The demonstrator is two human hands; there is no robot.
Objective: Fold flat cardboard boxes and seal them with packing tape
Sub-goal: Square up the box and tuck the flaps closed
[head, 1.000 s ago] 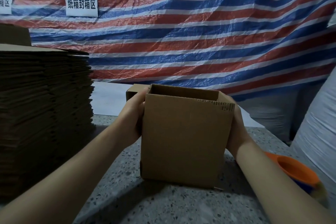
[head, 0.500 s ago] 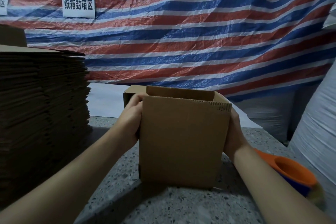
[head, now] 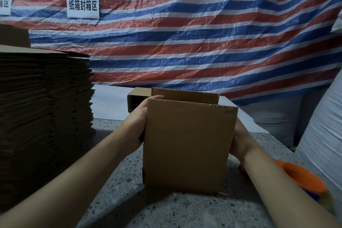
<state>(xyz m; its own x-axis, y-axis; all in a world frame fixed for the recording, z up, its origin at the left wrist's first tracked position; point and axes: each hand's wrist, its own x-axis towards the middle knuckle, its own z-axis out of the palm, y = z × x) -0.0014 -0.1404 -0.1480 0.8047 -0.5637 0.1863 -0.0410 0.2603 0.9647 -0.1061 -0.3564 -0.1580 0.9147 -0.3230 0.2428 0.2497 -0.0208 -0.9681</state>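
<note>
A brown cardboard box (head: 187, 146) stands upright on the speckled stone table (head: 118, 187), opened into a square tube with its top flaps up. My left hand (head: 137, 126) grips its left side, fingers curled over the top left edge. My right hand (head: 240, 140) presses on the right side; its fingers are hidden behind the box. An orange tape dispenser (head: 303, 179) lies on the table at the right, beside my right forearm.
A tall stack of flat cardboard boxes (head: 42, 116) fills the left. A white sheet (head: 109, 102) lies behind the box at the table's back. A striped tarp (head: 203, 33) with paper signs hangs behind. A white sack (head: 325, 131) stands at the right.
The box and both hands have stayed where they were on the table. Only the view has shifted slightly.
</note>
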